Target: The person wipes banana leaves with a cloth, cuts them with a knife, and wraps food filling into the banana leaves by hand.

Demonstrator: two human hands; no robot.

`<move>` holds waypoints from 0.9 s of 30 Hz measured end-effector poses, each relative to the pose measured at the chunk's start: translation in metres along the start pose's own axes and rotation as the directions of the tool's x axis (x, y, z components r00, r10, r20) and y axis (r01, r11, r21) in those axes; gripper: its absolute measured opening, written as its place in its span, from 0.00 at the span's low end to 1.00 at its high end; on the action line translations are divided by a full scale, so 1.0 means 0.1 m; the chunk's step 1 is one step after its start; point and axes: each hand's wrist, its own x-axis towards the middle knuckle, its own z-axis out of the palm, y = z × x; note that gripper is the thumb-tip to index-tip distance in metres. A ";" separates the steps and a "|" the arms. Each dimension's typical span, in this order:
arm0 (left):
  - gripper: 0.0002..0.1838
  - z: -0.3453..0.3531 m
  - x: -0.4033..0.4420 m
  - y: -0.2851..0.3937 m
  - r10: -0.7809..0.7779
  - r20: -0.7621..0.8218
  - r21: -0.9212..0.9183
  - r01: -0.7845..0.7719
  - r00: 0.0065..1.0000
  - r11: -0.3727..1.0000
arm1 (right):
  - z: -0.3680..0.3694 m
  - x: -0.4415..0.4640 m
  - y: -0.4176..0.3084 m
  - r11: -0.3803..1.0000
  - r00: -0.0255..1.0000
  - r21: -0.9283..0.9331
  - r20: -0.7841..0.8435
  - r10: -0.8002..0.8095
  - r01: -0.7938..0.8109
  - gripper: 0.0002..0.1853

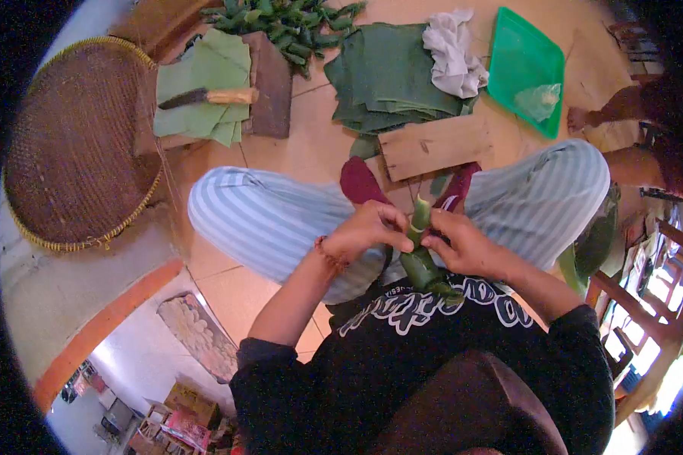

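Note:
Between my two hands, above my lap, is a green leaf roll (420,262) with a narrower rolled tip pointing away from me. My left hand (373,230) pinches it from the left side, thumb and fingers pressed near the narrow part. From the right, my right hand (459,241) grips the same roll with thumb and bent fingers. The roll's wider, folded lower end hangs over my dark shirt. Beyond my feet lies a wooden board (435,147), with a stack of dark green leaves (391,72) behind it.
A knife (231,96) rests on paler leaves (212,61) over a wooden block (270,91). Further out are a woven tray (80,144), green leaf rolls (300,30), a white cloth (454,49) and a green tray (520,57). Another person's legs (634,163) are at right.

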 end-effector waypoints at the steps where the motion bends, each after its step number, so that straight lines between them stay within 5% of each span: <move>1: 0.09 0.02 0.01 -0.01 0.009 0.020 0.047 -0.009 1.000 0.999 | 0.04 -0.04 0.05 1.000 1.000 -0.002 -0.022 -0.020 0.020 0.10; 4: 0.09 0.05 0.02 -0.06 0.010 0.024 0.024 -0.010 1.000 1.000 | 0.09 -0.10 0.06 0.999 0.995 -0.029 -0.090 -0.040 0.038 0.11; 10: 0.10 0.08 -0.08 -0.03 0.133 0.083 0.109 -0.141 0.988 0.984 | -0.02 -0.22 -0.02 0.996 0.999 0.080 0.029 0.025 -0.027 0.15; 13: 0.09 0.10 -0.11 0.04 0.108 0.121 0.031 -0.112 0.987 0.993 | -0.15 -0.24 -0.16 0.953 0.968 0.195 0.142 0.205 -0.231 0.14; 16: 0.07 0.07 -0.10 0.01 0.097 0.151 -0.158 -0.073 0.984 0.985 | -0.07 -0.24 -0.03 0.952 0.984 0.255 0.095 0.151 -0.171 0.13; 19: 0.07 0.04 -0.11 -0.02 0.170 0.178 -0.114 -0.151 0.969 0.982 | -0.02 -0.22 -0.07 0.941 0.983 0.285 0.052 0.176 -0.184 0.10; 27: 0.09 0.02 -0.14 0.16 0.031 0.268 -0.107 -0.002 0.963 0.994 | -0.02 -0.17 -0.17 0.975 0.995 0.202 0.051 0.089 -0.098 0.10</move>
